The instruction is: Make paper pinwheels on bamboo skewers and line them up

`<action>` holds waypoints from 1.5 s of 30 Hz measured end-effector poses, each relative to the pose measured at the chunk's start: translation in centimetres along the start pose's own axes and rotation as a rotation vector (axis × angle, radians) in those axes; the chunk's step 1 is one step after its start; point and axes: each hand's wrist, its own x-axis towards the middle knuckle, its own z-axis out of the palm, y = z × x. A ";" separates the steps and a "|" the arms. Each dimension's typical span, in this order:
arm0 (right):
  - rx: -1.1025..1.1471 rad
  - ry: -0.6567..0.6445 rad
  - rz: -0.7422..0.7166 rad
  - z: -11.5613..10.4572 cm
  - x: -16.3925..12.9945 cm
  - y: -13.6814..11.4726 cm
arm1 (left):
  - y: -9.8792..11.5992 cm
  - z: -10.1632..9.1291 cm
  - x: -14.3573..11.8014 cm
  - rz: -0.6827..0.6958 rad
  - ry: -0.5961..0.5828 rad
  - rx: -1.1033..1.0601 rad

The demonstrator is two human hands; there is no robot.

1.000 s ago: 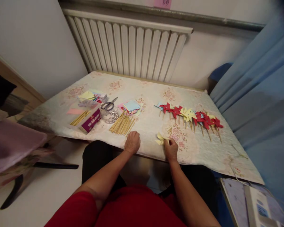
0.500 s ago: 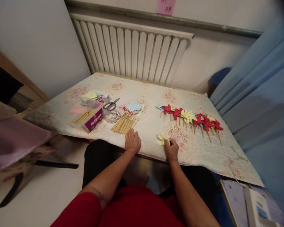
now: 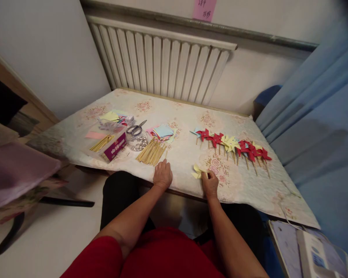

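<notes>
Your right hand is pinched on a yellow pinwheel at the near edge of the table; the paper head lies flat on the cloth just left of your fingers, well short of the row of finished pinwheels that lies farther back and to the right of it. Your left hand rests palm down with its fingers curled, just in front of the pile of wooden sticks; I cannot tell whether it has one between the fingers. The risks as I judge them: the yellow pinwheel sits so near the edge that a loose pinch could let it slide off into your lap; pressing on the folded blades would crease them; a careless sweep of the left hand could scatter the pile of wooden sticks toward the scissors.
</notes>
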 end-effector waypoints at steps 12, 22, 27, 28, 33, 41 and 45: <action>-0.004 -0.005 -0.006 0.1 0.0 0.4 | -1.2 0.9 -0.3 0.158 -0.033 -0.081; -0.017 0.007 -0.006 0.1 0.0 0.3 | -1.3 1.0 -0.3 0.158 -0.045 -0.096; -0.013 0.004 -0.006 0.2 0.0 0.3 | -1.3 0.9 -0.3 0.166 -0.050 -0.098; -0.013 0.005 -0.005 0.2 0.0 0.3 | -1.3 0.9 -0.4 0.169 -0.046 -0.098; -0.010 0.004 -0.005 0.1 -0.1 0.3 | -1.3 0.9 -0.4 0.163 -0.037 -0.098; -0.009 0.002 -0.012 0.2 0.1 0.4 | -1.4 0.8 -0.3 0.171 -0.051 -0.109; -0.004 0.001 -0.024 0.2 0.1 0.5 | -1.4 0.7 0.0 0.215 -0.083 -0.137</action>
